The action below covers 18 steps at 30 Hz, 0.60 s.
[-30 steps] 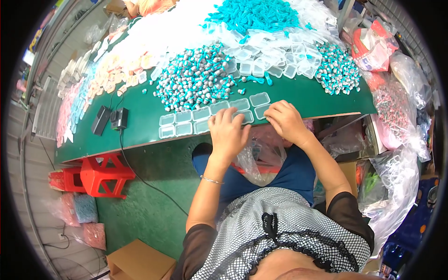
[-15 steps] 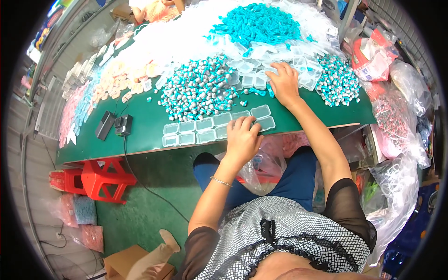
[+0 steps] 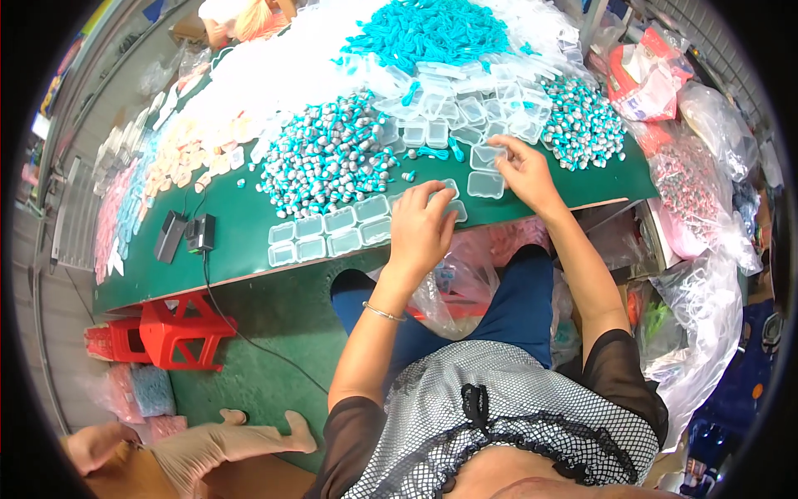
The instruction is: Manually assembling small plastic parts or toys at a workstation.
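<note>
On the green table edge, clear plastic boxes (image 3: 339,220) stand open in a row, lid halves and bases side by side. My left hand (image 3: 420,224) lies over the right end of that row, fingers apart and slightly bent, and covers some of the boxes. With thumb and fingers, my right hand (image 3: 530,176) grips another open clear box (image 3: 485,185) by its upper half, just right of the row. Beyond the row is a heap of small grey-and-turquoise pieces (image 3: 324,154). Loose clear boxes (image 3: 465,112) pile up past my right hand.
A turquoise heap of cord-like pieces (image 3: 432,33) lies at the back, and a second grey-and-turquoise heap (image 3: 582,125) at the right. Black devices with a cable (image 3: 199,233) sit at the left. Red stools (image 3: 179,328) stand below; another person's leg (image 3: 241,441) shows at lower left.
My right hand has come back from the pile of loose boxes toward the row, bringing an open clear box. My left hand stays over the row's right end. The view has shifted slightly.
</note>
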Motion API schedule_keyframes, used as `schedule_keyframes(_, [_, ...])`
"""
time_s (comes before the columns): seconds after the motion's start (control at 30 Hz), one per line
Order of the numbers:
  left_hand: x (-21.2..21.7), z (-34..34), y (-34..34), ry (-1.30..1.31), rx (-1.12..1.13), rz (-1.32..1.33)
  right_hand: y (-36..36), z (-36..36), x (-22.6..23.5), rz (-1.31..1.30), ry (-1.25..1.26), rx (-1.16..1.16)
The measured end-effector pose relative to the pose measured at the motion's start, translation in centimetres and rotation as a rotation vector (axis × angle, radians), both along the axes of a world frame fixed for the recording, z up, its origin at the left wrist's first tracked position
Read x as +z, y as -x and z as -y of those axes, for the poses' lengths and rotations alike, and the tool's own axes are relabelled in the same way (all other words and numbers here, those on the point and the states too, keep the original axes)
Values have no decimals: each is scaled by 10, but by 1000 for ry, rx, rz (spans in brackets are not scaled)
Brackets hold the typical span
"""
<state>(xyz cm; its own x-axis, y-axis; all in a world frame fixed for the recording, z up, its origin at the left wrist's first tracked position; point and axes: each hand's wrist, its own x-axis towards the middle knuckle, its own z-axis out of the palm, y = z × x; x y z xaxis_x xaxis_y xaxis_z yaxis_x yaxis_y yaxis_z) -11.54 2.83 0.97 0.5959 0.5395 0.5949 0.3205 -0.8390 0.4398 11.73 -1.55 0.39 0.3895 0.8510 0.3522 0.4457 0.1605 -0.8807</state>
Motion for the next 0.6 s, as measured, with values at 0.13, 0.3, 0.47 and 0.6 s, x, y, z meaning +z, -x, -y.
schedule_keyframes(0.13, [3, 12, -20, 28, -35, -55, 5, 20, -10, -138, 154, -55])
schedule_keyframes(0.3, [-7, 18, -43, -94, -27, -198, 11, 38, -11, -174, 229, -180])
schedule_keyframes(0.47, [-21, 14, -49, -155, -27, -239, 6, 67, 5, 275, 407, -156])
schedule_keyframes(0.6, [-13, 19, -51, -192, -8, -187, -6, 82, 5, 339, 239, 24])
